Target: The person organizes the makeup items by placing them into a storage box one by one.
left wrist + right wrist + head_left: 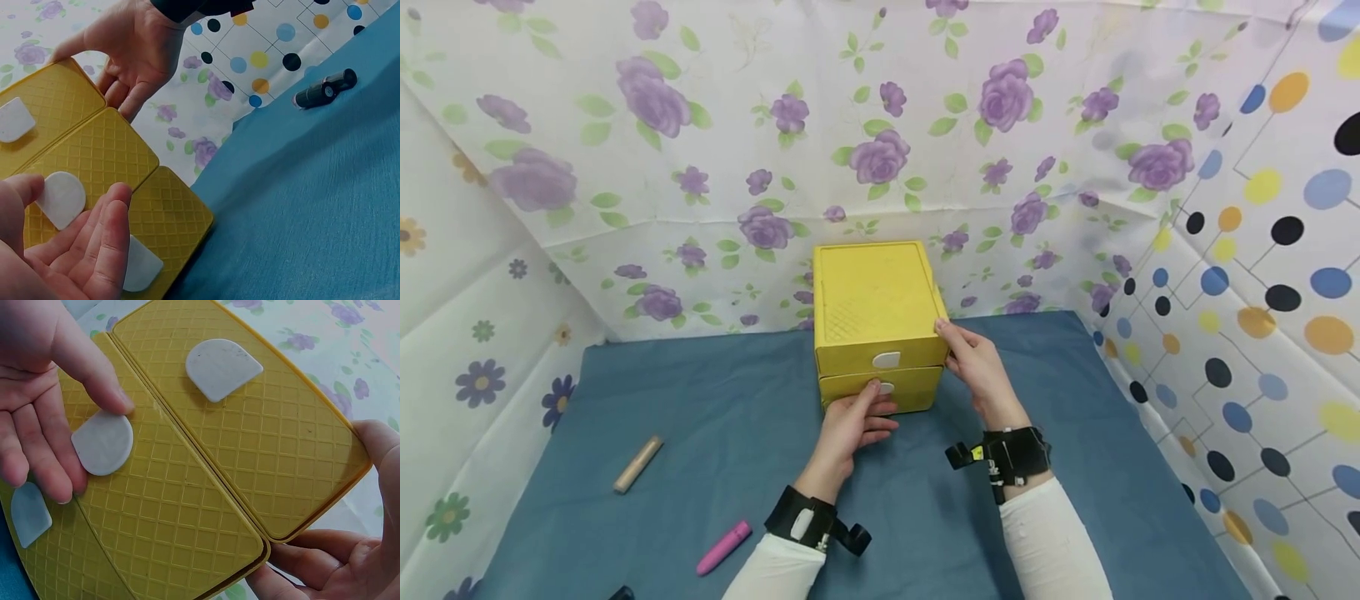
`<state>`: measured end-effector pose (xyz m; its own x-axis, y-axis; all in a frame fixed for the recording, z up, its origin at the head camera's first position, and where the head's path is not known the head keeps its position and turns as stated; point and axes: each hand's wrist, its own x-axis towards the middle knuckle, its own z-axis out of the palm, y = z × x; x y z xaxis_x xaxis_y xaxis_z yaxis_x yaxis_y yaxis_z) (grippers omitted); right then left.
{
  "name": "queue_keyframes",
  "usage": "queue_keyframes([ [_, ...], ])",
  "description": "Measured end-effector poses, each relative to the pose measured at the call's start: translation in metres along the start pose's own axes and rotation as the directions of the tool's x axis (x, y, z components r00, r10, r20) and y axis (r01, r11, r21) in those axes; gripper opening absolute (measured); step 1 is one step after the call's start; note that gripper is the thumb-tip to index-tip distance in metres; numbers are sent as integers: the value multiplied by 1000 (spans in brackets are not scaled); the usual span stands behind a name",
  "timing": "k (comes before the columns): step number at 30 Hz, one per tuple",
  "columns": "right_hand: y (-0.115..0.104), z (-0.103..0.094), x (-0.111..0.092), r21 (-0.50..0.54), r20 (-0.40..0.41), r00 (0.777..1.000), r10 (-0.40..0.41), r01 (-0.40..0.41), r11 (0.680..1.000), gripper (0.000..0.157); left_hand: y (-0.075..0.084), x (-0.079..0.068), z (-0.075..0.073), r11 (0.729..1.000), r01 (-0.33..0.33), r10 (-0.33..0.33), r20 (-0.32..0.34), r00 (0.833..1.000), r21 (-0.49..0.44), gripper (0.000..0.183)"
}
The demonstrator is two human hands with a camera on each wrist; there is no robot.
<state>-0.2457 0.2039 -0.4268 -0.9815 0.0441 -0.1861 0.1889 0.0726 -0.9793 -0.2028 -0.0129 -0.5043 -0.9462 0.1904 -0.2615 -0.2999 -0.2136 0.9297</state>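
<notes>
A yellow drawer box (880, 292) stands on blue cloth against the flowered backdrop. Its gridded drawer fronts each carry a white knob; the left wrist view shows three fronts. My left hand (850, 425) is at the lower front in the head view. Its thumb and index finger pinch the middle white knob (106, 444), and the other fingers extend below it. The right hand (981, 371) grips the box's right side near the top front corner. Its thumb lies on the upper edge and its fingers are against the side (325, 553). The drawers look closed.
A short wooden stick (638, 464) and a pink pen-like tube (724, 547) lie on the blue cloth (700, 400) to the left. Part of a black object (622, 593) shows at the bottom edge. Patterned sheets enclose the back and both sides.
</notes>
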Motion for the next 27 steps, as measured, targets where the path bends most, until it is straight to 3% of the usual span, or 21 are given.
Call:
queue_keyframes([
  [19,-1,3,3,18,10,1000,28,-28,999,96,-1,0,2,1000,-12,13,-36,999,11,63],
  [27,-2,1,1,25,12,999,41,-42,999,95,-13,-13,-2,999,-4,5,-32,999,53,70],
])
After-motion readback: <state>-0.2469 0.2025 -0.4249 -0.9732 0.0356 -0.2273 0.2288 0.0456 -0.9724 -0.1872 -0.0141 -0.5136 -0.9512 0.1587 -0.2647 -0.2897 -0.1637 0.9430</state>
